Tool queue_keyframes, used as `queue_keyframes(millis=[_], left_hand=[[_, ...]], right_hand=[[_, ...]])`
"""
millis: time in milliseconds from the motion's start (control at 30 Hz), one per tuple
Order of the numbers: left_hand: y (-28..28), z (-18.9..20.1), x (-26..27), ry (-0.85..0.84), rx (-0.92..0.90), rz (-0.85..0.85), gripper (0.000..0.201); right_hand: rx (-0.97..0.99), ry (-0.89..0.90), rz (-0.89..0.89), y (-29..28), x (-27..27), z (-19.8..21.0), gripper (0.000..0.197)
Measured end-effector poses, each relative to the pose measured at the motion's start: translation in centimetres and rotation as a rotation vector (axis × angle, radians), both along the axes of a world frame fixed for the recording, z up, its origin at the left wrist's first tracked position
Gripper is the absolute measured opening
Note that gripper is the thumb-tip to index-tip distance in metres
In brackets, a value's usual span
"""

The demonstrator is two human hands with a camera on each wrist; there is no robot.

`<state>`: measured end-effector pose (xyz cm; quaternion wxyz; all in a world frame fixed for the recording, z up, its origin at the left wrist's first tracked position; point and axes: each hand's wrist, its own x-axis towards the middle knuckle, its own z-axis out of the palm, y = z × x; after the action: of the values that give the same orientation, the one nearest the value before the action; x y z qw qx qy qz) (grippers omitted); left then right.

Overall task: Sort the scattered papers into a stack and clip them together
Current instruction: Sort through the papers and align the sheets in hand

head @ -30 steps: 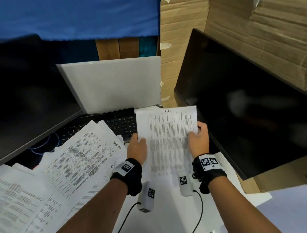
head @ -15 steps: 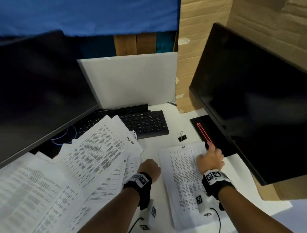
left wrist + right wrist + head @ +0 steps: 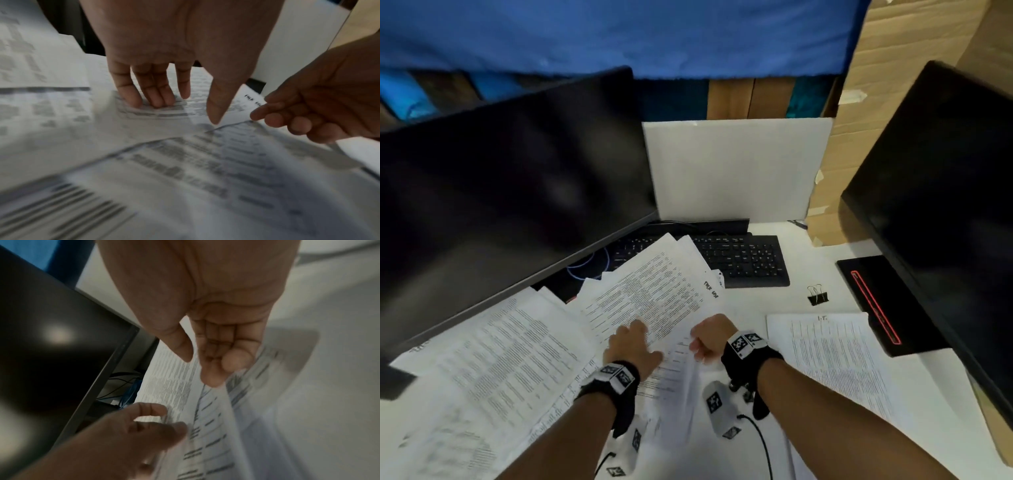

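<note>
Scattered printed papers (image 3: 524,359) fan over the left of the white desk. My left hand (image 3: 634,342) lies on the top sheet (image 3: 654,291), with its straight fingers (image 3: 153,99) pressing that sheet down. Just to its right, my right hand (image 3: 707,341) is curled round the edge of a lifted sheet (image 3: 681,380), and its fingers (image 3: 232,361) hook that raised edge (image 3: 218,410). One printed sheet (image 3: 839,363) lies flat by itself on the right. A black binder clip (image 3: 817,295) stands beyond it, apart from both hands.
A dark monitor (image 3: 500,192) overhangs the papers on the left. Another monitor (image 3: 945,205) with a black, red-lined base (image 3: 876,301) stands on the right. A black keyboard (image 3: 743,260) and a white board (image 3: 736,171) are behind, and cardboard lines the back right.
The sheet held up in both hands was laid flat on the right. Both hands then moved left to the scattered pile, where the right one has lifted a sheet's edge.
</note>
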<state>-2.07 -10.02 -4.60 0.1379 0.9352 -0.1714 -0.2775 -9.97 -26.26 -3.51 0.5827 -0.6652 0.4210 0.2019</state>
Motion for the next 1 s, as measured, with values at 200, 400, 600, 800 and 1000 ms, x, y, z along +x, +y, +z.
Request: queue_keyframes(millis=[200, 400, 600, 800, 1000], left_hand=[[2.6, -2.1, 0.4, -0.003, -0.154, -0.109, 0.050], [2.8, -1.8, 0.9, -0.150, -0.110, -0.442, 0.019], [3.4, -2.6, 1.3, -0.181, -0.088, -0.540, 0.015], [3.9, -2.4, 1.4, -0.185, -0.156, -0.611, 0.029], [3.9, -2.3, 1.4, -0.269, -0.095, -0.685, 0.025]], right_hand=[[0.300, 0.034, -0.373, 2.8, 1.9, 0.1, 0.028], [-0.042, -0.035, -0.474, 3.3, 3.9, -2.0, 0.033], [-0.029, 0.002, -0.509, 3.7, 3.3, -1.9, 0.028], [0.106, -0.012, -0.681, 4.7, 3.2, -1.0, 0.029], [0.127, -0.031, -0.731, 4.6, 2.6, -0.8, 0.009]])
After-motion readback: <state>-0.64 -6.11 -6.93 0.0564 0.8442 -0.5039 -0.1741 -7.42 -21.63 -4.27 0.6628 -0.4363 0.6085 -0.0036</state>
